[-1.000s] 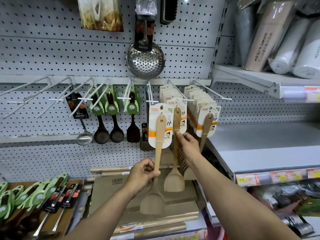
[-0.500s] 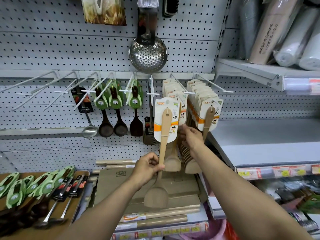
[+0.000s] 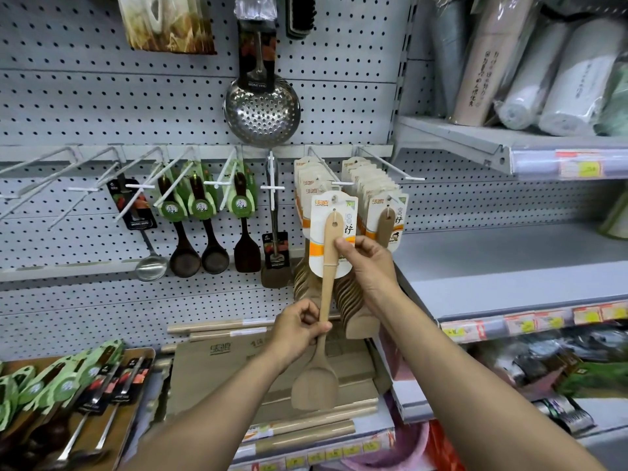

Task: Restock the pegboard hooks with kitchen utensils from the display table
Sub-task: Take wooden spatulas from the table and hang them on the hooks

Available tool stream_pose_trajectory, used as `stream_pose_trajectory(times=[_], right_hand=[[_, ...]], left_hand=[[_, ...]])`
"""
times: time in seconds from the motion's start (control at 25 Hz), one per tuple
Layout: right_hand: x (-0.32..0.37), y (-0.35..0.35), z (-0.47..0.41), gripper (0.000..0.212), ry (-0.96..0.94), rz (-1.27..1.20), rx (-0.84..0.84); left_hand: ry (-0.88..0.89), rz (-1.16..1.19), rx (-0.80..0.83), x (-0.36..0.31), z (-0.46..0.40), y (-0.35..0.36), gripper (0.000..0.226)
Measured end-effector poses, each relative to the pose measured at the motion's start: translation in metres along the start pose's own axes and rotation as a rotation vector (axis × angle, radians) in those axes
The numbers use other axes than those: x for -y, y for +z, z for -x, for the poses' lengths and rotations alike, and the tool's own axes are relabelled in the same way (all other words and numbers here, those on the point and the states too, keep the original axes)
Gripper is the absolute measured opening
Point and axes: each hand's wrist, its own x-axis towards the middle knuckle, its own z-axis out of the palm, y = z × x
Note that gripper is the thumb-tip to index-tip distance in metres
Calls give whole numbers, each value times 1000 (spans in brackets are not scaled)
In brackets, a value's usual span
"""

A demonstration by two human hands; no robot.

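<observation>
The left hand (image 3: pixel 299 329) is closed in a fist around the lower handle of a wooden spatula (image 3: pixel 324 311), just above its flat blade, and holds the utensil upright in front of the pegboard (image 3: pixel 102 96). The right hand (image 3: pixel 368 263) pinches the upper part of the same spatula, thumb on the front of the handle and the other fingers curled behind its white and orange backing card (image 3: pixel 331 239). The hanging hole of the card sits at the tip of a white pegboard hook (image 3: pixel 321 164), though whether the card is already threaded on the hook cannot be told. Behind it on that hook hangs a row of carded wooden spatulas (image 3: pixel 307 175), and a second packed row (image 3: pixel 372 185) hangs on the neighbouring hook to the right.

To the left along the same rail hang three dark wooden spoons and turners with green cards (image 3: pixel 200 212), a steel ladle (image 3: pixel 151 266) and a steel turner (image 3: pixel 275 263). Above them hangs a perforated steel skimmer (image 3: pixel 261 110). At the lower left, a wooden tray (image 3: pixel 139 396) on the display table holds more green-carded utensils (image 3: pixel 68 375) and black-carded steel ones lying side by side. Rolling pins (image 3: pixel 221 326) lie below the spatulas.
</observation>
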Motion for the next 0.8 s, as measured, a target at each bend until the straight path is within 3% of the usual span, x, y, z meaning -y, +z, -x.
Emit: stream_pose_trajectory(times=[0.64,0.8], right_hand=[[-11,-5,-29,6,-28,35,32],[-17,0,-46,17,-2,61,45]], left_hand=[[30,34,47,13,-33,13,22],[13,32,39,10,-48,12,21]])
